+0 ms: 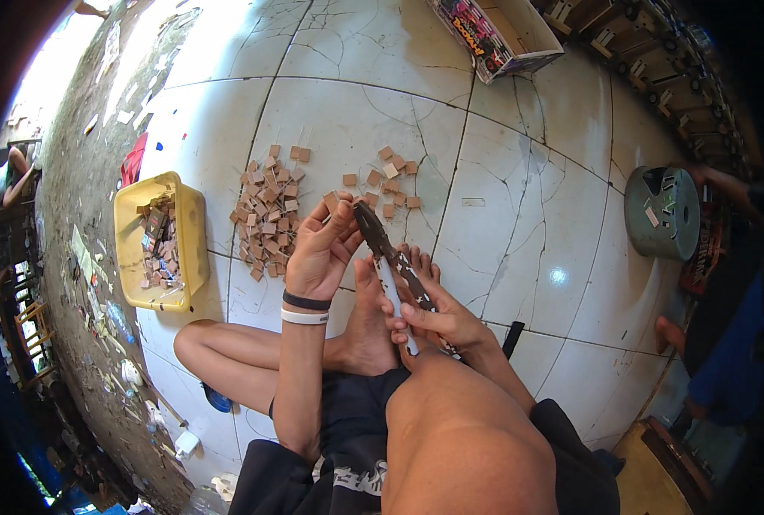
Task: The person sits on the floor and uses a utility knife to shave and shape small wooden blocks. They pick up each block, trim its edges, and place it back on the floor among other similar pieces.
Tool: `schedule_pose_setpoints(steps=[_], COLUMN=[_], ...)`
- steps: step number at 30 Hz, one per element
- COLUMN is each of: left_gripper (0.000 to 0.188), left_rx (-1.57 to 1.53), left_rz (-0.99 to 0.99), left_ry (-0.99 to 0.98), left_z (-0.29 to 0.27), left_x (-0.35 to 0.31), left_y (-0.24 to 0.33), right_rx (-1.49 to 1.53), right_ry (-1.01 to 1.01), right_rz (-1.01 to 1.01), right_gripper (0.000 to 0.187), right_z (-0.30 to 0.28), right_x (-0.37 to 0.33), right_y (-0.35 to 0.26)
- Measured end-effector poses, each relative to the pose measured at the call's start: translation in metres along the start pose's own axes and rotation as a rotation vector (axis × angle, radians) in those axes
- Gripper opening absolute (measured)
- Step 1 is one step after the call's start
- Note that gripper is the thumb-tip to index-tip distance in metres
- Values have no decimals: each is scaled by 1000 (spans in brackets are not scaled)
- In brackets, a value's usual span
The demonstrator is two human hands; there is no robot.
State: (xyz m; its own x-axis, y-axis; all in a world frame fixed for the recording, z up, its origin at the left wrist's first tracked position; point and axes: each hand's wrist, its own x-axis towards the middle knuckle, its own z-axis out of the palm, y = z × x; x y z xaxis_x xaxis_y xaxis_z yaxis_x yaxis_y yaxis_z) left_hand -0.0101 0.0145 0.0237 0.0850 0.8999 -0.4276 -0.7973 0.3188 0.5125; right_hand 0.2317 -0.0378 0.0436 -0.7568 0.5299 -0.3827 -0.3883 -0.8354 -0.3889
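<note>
My right hand (pixel 447 324) is wrapped round the handles of a pair of pliers (pixel 377 233), one sleeve whitish, the other dark with pale patches. The dark jaws point up and away, toward my left fingertips. My left hand (pixel 315 256) pinches a small brown wooden block (pixel 331 201) right beside the jaw tips; whether the jaws grip anything is too small to tell. Beyond that hand lies a heap of similar wooden blocks (pixel 268 210), many with thin metal pins sticking out. A smaller scatter of blocks (pixel 390 170) lies to its right.
At the left stands a yellow plastic tub (pixel 195 249) with more blocks inside. An open printed carton (pixel 519 60) sits at the far side. To the right are a round grey-green container (pixel 663 215) and another person's arm. Cracked white tiles (pixel 519 206) form the floor.
</note>
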Motion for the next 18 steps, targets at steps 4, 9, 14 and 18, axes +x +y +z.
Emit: schedule_pose_setpoints(steps=[4, 9, 14, 18], left_gripper=[26, 22, 22, 22], left_rx=[-11, 85, 6, 175], left_rz=[-20, -11, 82, 146], left_ry=[-29, 54, 75, 132], left_z=[-5, 3, 5, 1], left_x=[1, -5, -7, -4], left_y=[-2, 3, 6, 8], right_rx=[128, 231, -307, -706], right_ry=[-51, -149, 46, 201], right_rz=[17, 50, -17, -5], right_gripper=[69, 72, 80, 81], right_z=[-1, -8, -12, -7], right_x=[1, 3, 5, 4], right_y=[6, 9, 1, -15])
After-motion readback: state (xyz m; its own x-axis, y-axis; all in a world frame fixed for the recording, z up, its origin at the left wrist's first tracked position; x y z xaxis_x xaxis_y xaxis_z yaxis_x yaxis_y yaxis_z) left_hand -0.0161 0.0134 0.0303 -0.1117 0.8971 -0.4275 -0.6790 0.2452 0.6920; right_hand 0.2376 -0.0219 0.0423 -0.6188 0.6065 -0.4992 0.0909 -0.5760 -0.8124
